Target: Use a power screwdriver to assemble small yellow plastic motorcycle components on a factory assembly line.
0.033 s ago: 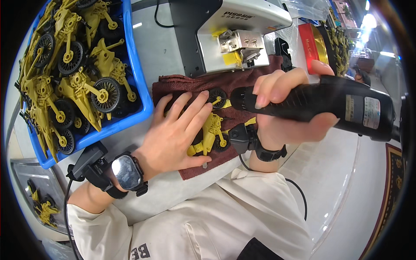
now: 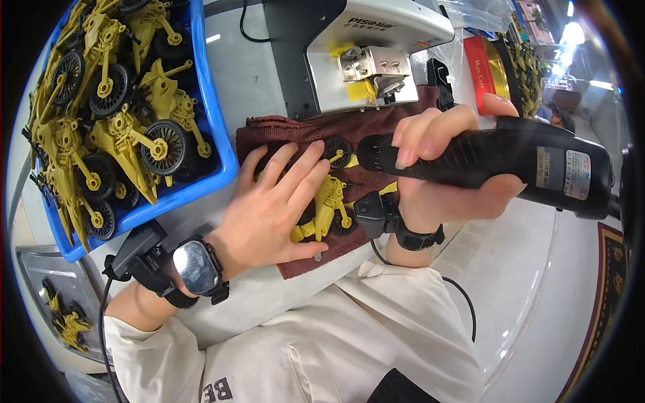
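Note:
My left hand lies with fingers spread over a yellow toy motorcycle on a dark red cloth. Its palm and fingers cover part of the toy; black spoked wheels show at the hand's right side. Wrapped round a black electric screwdriver, my right hand holds the tool nearly level. The nose of the driver points left, close to the upper wheel. Its tip is hard to make out, so I cannot tell whether it touches the toy.
A blue crate heaped with yellow toy motorcycles stands at the left. Beyond the cloth sits a grey-and-black machine with a metal front fitting. A metal tray with more yellow parts is at lower left. A red box stands at far right.

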The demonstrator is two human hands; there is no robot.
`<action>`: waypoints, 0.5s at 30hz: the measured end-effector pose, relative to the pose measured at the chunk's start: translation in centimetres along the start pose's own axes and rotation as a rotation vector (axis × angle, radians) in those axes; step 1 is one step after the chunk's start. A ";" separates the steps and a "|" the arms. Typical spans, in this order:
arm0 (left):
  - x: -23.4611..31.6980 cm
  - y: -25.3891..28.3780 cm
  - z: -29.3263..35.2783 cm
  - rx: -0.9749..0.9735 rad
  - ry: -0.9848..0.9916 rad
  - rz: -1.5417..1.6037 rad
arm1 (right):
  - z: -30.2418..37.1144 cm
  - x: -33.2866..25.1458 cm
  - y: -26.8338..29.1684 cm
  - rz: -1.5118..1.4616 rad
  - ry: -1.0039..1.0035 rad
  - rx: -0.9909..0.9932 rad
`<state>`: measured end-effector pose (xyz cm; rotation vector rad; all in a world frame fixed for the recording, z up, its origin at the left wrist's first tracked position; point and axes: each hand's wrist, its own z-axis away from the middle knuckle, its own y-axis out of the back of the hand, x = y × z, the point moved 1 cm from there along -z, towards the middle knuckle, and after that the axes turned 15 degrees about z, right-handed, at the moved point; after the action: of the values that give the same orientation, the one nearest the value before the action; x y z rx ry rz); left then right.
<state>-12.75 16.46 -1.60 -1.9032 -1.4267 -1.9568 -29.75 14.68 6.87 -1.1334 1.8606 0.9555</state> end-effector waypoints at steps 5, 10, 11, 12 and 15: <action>0.0 0.0 0.0 -0.002 0.007 0.006 | -0.3 0.3 -0.3 0.034 -0.038 -0.038; 0.2 0.1 -0.1 -0.007 0.019 0.018 | -0.8 1.4 0.4 -0.124 0.066 -0.178; 0.2 0.1 -0.1 -0.012 0.022 0.018 | -0.8 1.2 0.4 -0.104 0.066 -0.202; 0.2 0.1 -0.1 -0.014 0.021 0.017 | -0.6 1.1 0.4 -0.083 0.067 -0.222; 0.1 0.1 -0.1 -0.011 0.010 0.016 | -0.6 0.0 -0.3 0.014 0.025 -0.236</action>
<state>-12.79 16.42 -1.46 -1.9007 -1.3970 -1.9682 -29.62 14.07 7.03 -1.2772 1.8124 1.1984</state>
